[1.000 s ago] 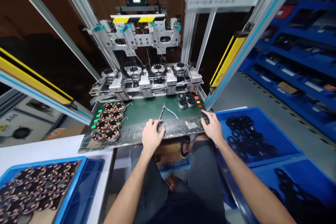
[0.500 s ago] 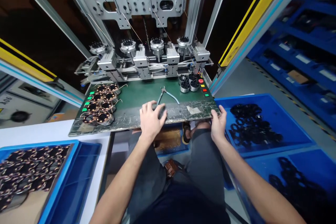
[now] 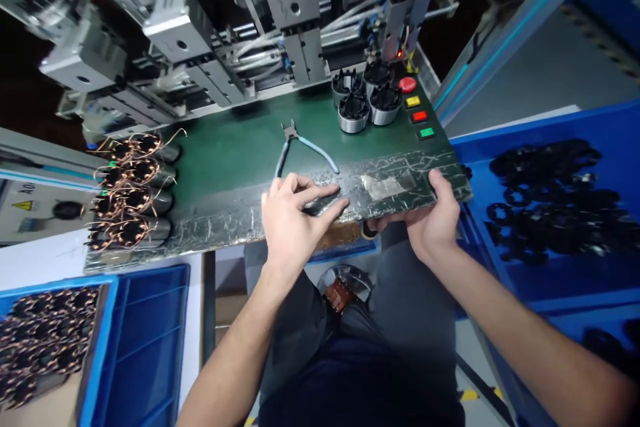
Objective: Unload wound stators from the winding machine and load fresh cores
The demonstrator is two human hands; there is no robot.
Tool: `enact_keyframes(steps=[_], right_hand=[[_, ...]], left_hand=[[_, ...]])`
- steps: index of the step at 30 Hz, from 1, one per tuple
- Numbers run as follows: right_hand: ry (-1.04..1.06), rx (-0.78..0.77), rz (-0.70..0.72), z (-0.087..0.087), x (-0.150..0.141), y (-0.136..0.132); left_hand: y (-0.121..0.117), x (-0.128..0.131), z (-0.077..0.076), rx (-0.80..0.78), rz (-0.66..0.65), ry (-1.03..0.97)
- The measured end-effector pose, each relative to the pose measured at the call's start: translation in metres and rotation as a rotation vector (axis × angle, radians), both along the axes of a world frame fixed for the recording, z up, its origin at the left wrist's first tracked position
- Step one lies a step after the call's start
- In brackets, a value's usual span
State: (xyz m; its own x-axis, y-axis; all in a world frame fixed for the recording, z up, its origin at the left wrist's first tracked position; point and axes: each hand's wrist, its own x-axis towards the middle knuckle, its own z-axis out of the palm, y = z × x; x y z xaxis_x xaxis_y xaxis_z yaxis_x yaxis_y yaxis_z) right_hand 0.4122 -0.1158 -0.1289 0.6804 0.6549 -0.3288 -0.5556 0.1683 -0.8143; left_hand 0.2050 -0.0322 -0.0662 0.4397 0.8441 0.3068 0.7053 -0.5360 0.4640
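Note:
My left hand (image 3: 296, 217) rests on the worn black front strip of the green worktop (image 3: 227, 147). Its thumb and index finger stretch out to the right, apart, with nothing between them; the other fingers are bent. Just beyond it lie diagonal cutters (image 3: 306, 147), their blue handles spread. My right hand (image 3: 436, 217) grasps the worktop's front edge near the right corner, thumb on top and fingers underneath, partly hidden. Between the hands a torn patch of tape (image 3: 385, 187) sticks to the surface.
Wire-wound stators (image 3: 137, 193) stand in rows at the left. Several unwound stator cores (image 3: 367, 97) stand beside coloured buttons (image 3: 419, 117). Behind is a winding machine (image 3: 295, 7). Blue bins hold black parts (image 3: 555, 200) at right and wound stators (image 3: 45, 340) at left.
The view has come closer to the worktop and tilted down. My right hand has shifted inward from the corner along the front edge. My left hand stays on the front strip, its thumb and index finger straighter.

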Motion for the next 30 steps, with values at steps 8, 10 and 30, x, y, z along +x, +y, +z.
enact_keyframes(steps=[8,10,30], right_hand=[[-0.053,-0.096,-0.020,0.002,0.003,0.002],[-0.098,-0.103,-0.009,0.000,0.003,0.002],[-0.066,-0.003,-0.129,-0.006,-0.003,0.004]], left_hand=[[-0.004,0.004,-0.011,0.167,0.040,0.067],[-0.007,-0.001,-0.013,0.257,-0.051,0.098],[0.009,-0.253,-0.045,0.325,-0.126,0.290]])
